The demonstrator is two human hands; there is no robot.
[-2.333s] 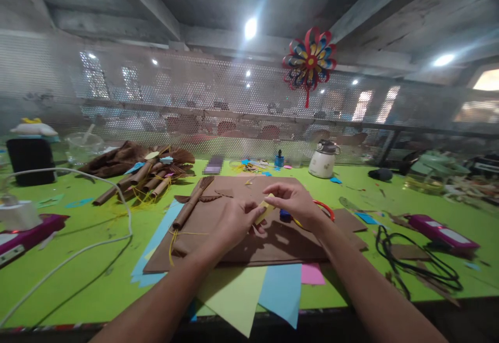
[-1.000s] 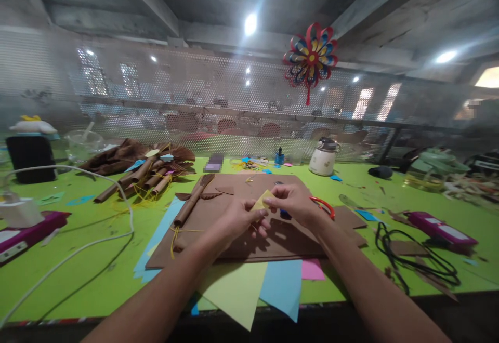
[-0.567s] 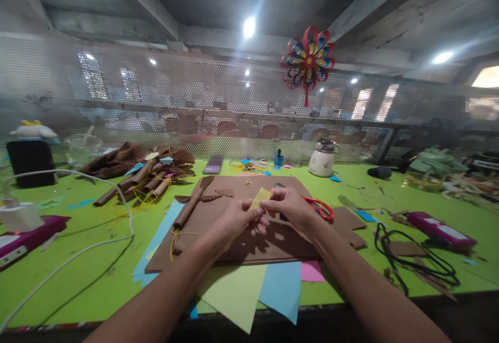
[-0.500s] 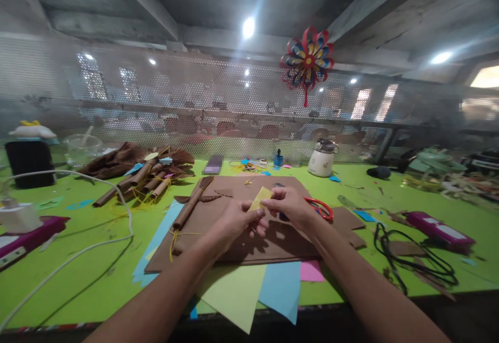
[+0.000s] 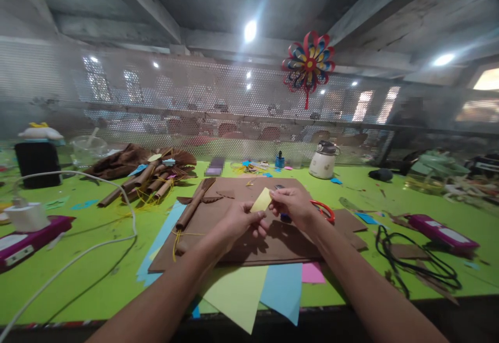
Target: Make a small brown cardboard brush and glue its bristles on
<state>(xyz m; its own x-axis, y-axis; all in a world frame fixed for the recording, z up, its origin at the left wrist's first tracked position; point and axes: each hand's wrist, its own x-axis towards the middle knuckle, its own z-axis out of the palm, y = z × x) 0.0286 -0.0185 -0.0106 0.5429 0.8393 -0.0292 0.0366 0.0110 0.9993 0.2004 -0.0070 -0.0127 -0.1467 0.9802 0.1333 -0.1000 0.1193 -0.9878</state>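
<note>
A small yellow paper piece (image 5: 261,201) is held up between both hands above a stack of brown sheets (image 5: 249,249). My left hand (image 5: 244,221) pinches its lower left side. The fingers of my right hand (image 5: 290,205) close on its upper right corner. Left of the hands, a rolled brown paper tube (image 5: 191,210) with yellow string lies on the sheets. Scissors with red-orange handles (image 5: 325,211) lie just beyond my right hand, partly hidden by it. Yellow paper (image 5: 237,293) and blue paper (image 5: 283,288) stick out from under the sheets, towards me.
Several brown rolls (image 5: 148,176) lie at the back left. A white cable (image 5: 134,223) crosses the left side from a purple power strip (image 5: 35,239). A white bottle (image 5: 322,160), black cable (image 5: 421,260) and purple box (image 5: 442,231) are on the right.
The yellow paper has turned a little and now shows a flatter, brighter face between my fingers. The whole view has shifted slightly, while both hands keep their grip.
</note>
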